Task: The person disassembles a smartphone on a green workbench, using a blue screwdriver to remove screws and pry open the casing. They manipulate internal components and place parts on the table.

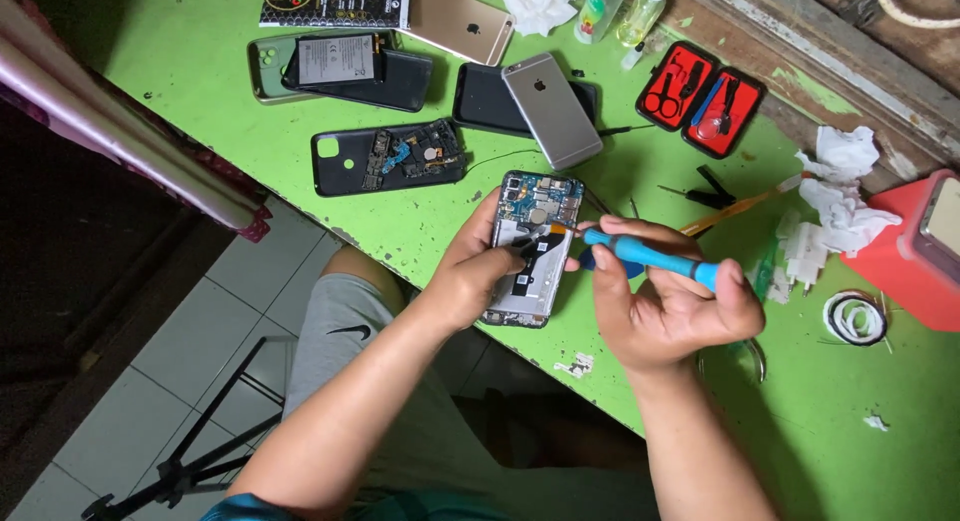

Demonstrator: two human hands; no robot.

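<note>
An opened smartphone (535,246), its back cover off and circuit board exposed, lies near the front edge of the green table (200,61). The left hand (470,276) is clamped around its left side, thumb across the middle. The right hand (675,306) is closed around a blue-handled screwdriver (650,258), whose tip meets the phone's middle. Just beyond the phone lies a silver smartphone (552,109) face down on a dark phone case (480,101); to the left sits a black back cover (385,159) holding loose parts. Farther right, an open red tool case (700,98) shows small scissors, and crumpled white tissues (845,186) lie beside a red box (900,271).
</note>
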